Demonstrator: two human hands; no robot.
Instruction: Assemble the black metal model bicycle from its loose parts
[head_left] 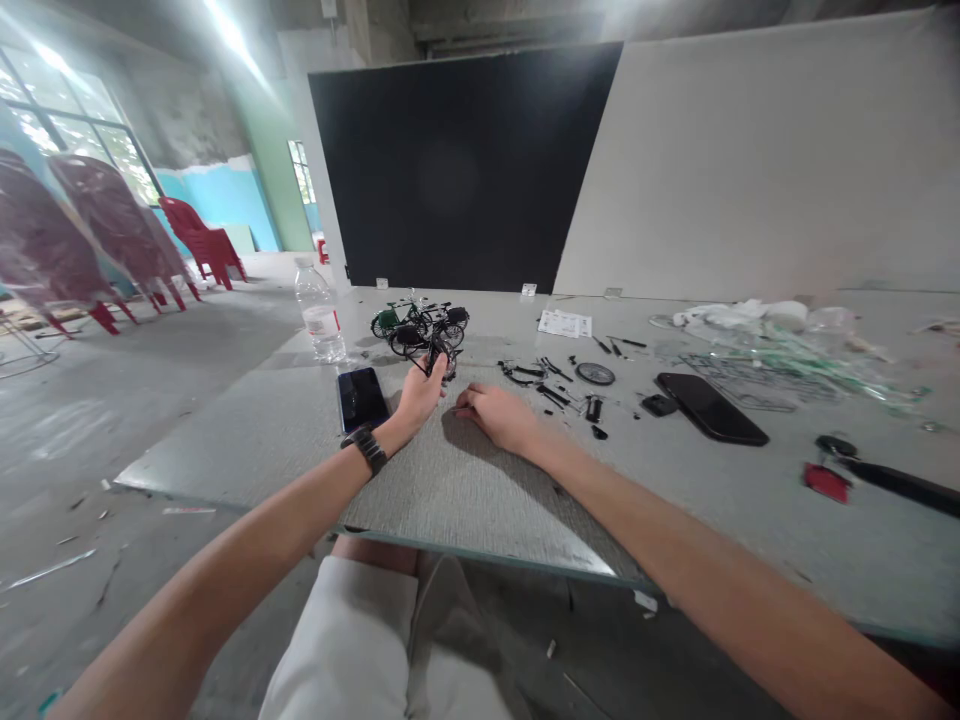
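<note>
My left hand (420, 394), with a dark watch on its wrist, is closed around a partly built black miniature bicycle (449, 360), raised slightly off the table. My right hand (495, 413) rests low at the tabletop beside it, its fingers pinched together; whatever they hold, if anything, is too small to make out. Just behind my left hand stand several miniature bicycles, among them a green one (388, 319). Right of my hands lie loose black bicycle parts (553, 394) and a spoked wheel (595, 373).
A water bottle (322, 318) and a phone (363, 398) are at the left. Slim tools (616, 347) and a paper sheet (564, 323) lie farther back. Another phone (711, 408), plastic wrapping (795, 325) and a black-handled tool (900, 482) occupy the right. A black panel (457, 170) stands behind.
</note>
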